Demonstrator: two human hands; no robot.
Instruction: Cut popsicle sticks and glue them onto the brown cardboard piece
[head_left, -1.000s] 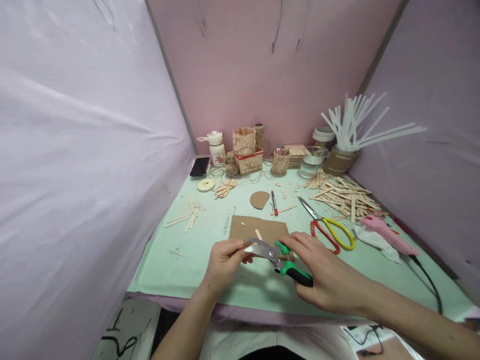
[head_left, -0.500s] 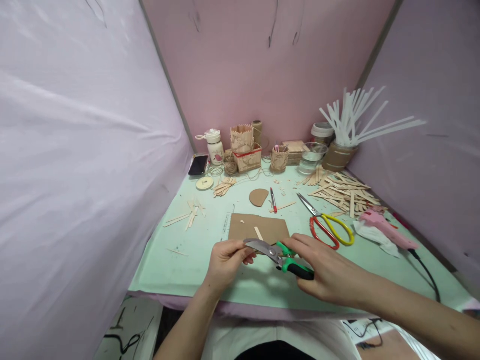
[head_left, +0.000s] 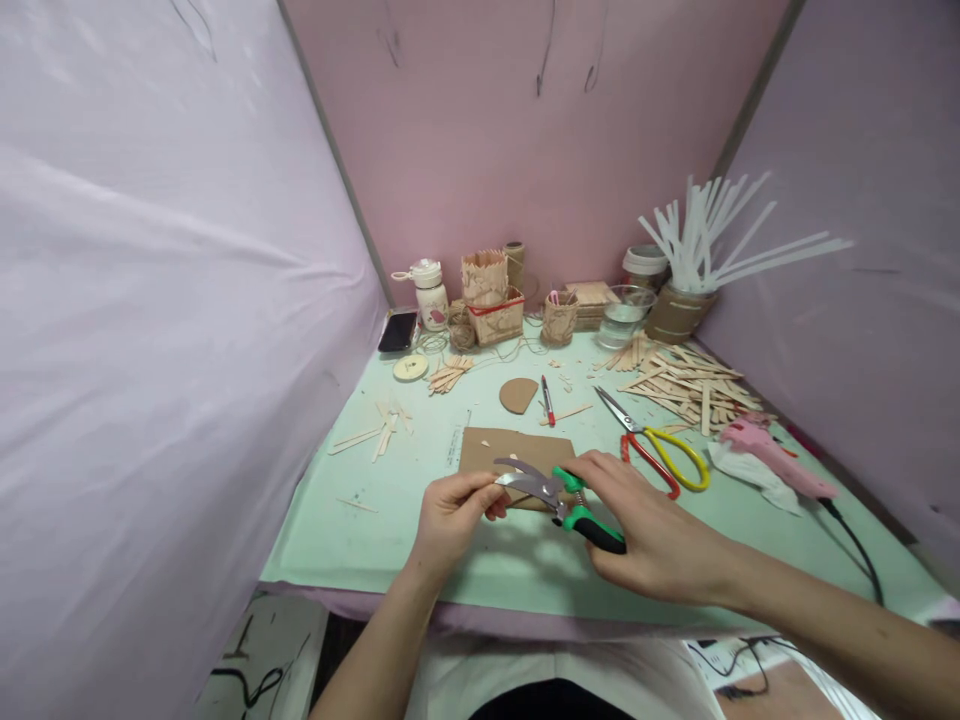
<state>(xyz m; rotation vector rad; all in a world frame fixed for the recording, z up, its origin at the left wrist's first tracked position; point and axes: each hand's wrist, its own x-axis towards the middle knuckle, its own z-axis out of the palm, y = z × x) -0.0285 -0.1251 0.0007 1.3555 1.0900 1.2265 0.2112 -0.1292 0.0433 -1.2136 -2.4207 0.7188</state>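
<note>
My right hand (head_left: 645, 525) is wrapped round the green-and-black handles of a pair of pruning shears (head_left: 555, 490). The curved grey blades stand parted and point left, over the cardboard. My left hand (head_left: 457, 515) is closed in a pinch right at the blade tips; what sits between its fingers is too small to make out. Beneath the blades lies a brown cardboard sheet (head_left: 480, 452) with small wood bits on it, next to a clear ruler (head_left: 455, 445). Just beyond are a rounded cardboard piece (head_left: 517, 395) and a red pen (head_left: 548, 402).
Scissors (head_left: 637, 430) with red and yellow handles lie to the right, before a heap of craft sticks (head_left: 690, 380). A pink glue gun (head_left: 780, 460) trails its cord at the right edge. Stick-covered boxes (head_left: 496, 318), a bottle (head_left: 431, 298) and a glass bowl (head_left: 624, 318) line the back.
The shears' blades have opened from nearly closed. They have shifted slightly, and the wood strip on the cardboard is now mostly behind them. My left hand stays in its pinch.
</note>
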